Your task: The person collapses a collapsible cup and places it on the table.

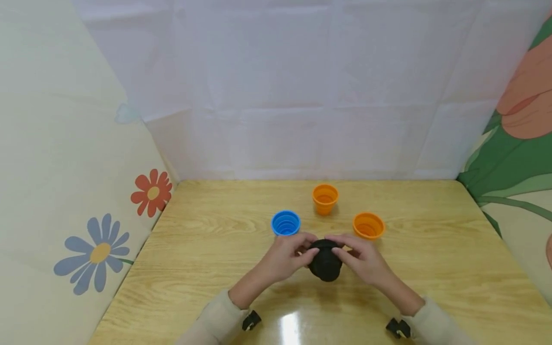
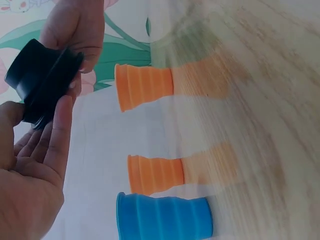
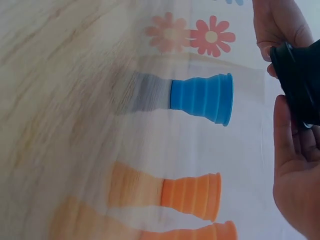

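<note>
- Left grip (image 1: pixel 282 258): a person's bare hand, clamped on one side of a black piece (image 1: pixel 325 261), thumb on the near face and fingers behind.
- Right grip (image 1: pixel 364 263): clamped on the opposite side in much the same way, so the piece sits between the two hands.
- The black piece is held in the air above the counter, tilted, with its narrower end towards the person. It has a wide rim and a shorter, narrower body; it may be a folding cup, partly collapsed.
- The step in hand looks like two-handed handling or shaping of this piece. The next move seems to call for even pressure from both thumbs and a secure hold on the rim.
- Just beyond the hands, three ribbed cups stand upright, mouths up: a blue cup (image 1: pixel 286 223) beyond the left hand, an orange cup (image 1: pixel 368 225) beyond the right, and a second orange cup (image 1: pixel 325 199) farther back, between them.
- The counter (image 1: pixel 194 249) is pale wood grain, glossy enough to mirror the cups in both wrist views.
- Behind it hangs a creased white sheet (image 1: pixel 323 96). The left wall shows a red flower (image 1: pixel 153 193) and a blue flower (image 1: pixel 100 252); the right, large green leaves (image 1: pixel 513 153).
</note>
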The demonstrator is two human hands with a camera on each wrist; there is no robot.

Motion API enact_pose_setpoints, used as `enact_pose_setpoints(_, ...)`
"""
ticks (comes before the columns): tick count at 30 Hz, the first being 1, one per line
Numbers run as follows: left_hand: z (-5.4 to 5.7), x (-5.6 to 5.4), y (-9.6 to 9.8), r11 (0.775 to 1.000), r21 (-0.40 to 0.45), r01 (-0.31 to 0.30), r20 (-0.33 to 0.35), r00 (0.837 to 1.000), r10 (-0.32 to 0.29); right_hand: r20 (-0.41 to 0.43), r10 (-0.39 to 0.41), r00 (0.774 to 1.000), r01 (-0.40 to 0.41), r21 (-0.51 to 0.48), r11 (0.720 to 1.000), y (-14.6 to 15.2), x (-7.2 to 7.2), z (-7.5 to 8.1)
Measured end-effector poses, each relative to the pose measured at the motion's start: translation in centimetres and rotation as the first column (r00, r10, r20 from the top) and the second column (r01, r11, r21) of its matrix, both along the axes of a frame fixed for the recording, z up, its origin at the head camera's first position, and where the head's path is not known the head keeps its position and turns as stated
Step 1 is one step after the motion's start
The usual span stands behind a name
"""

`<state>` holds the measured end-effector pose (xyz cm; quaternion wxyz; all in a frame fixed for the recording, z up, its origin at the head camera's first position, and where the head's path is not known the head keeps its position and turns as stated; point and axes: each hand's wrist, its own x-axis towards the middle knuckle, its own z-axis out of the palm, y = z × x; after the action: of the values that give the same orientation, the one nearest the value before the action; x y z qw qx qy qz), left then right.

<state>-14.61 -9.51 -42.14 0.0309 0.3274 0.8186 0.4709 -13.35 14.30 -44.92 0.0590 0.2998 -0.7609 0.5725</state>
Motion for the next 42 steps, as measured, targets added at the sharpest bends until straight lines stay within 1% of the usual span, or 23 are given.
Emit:
enact_pose_setpoints(2, -0.1, -0.1, -0.1, 1.0, 0.013, 0.01, 0.026, 1.0, -0.011, 0.063, 0.023, 0.998, -0.021, -0.027, 0.999, 0.2, 0.0, 0.1)
enact_pose_setpoints(4, -0.1, -0.1, -0.2, 1.0, 0.025, 0.016, 0.061, 0.998, -0.018, 0.12, 0.04, 0.992, -0.036, -0.033, 0.999, 0.4, 0.1, 0.2)
enact_pose_setpoints(7, -0.1, -0.2, -0.3, 0.999, 0.047, 0.027, 0.121, 0.992, -0.032, 0.199, 0.087, 0.976, -0.078, -0.054, 0.996, 0.7, 0.0, 0.5)
enact_pose_setpoints(10, 0.0, -0.4, -0.5, 0.998, 0.056, 0.039, 0.169, 0.984, -0.048, 0.252, 0.144, 0.957, -0.128, -0.08, 0.989, 0.9, 0.0, 0.9)
enact_pose_setpoints(14, 0.0, -0.4, -0.8, 0.997, 0.043, 0.069, 0.206, 0.976, -0.076, 0.264, 0.181, 0.947, -0.166, -0.077, 0.983, 1.0, 0.0, 1.1)
enact_pose_setpoints(18, -0.2, -0.3, -0.9, 0.996, 0.038, 0.084, 0.245, 0.965, -0.091, 0.26, 0.178, 0.949, -0.169, -0.058, 0.984, 1.0, 0.0, 1.0)
enact_pose_setpoints(21, -0.2, -0.2, -0.8, 0.996, 0.034, 0.083, 0.265, 0.96, -0.089, 0.268, 0.175, 0.948, -0.169, -0.044, 0.985, 1.0, 0.0, 0.9)
enact_pose_setpoints(24, -0.1, -0.1, -0.6, 0.997, 0.017, 0.074, 0.27, 0.96, -0.076, 0.279, 0.176, 0.944, -0.177, -0.022, 0.984, 1.1, 0.0, 0.8)
enact_pose_setpoints(28, 0.0, -0.1, -0.4, 0.998, -0.021, 0.059, 0.257, 0.965, -0.052, 0.248, 0.182, 0.952, -0.192, 0.017, 0.981, 1.0, -0.1, 0.6)
enact_pose_setpoints(32, 0.0, -0.2, -0.3, 0.997, -0.044, 0.059, 0.228, 0.972, -0.047, 0.164, 0.174, 0.971, -0.185, 0.053, 0.981, 0.9, -0.1, 0.5)
enact_pose_setpoints(37, -0.1, -0.3, -0.3, 0.997, -0.053, 0.053, 0.191, 0.981, -0.042, 0.057, 0.124, 0.991, -0.13, 0.107, 0.986, 0.6, 0.0, 0.3)
enact_pose_setpoints(42, -0.2, -0.3, -0.2, 0.997, -0.06, 0.041, 0.182, 0.983, -0.029, -0.003, 0.089, 0.996, -0.087, 0.149, 0.985, 0.3, 0.1, 0.2)
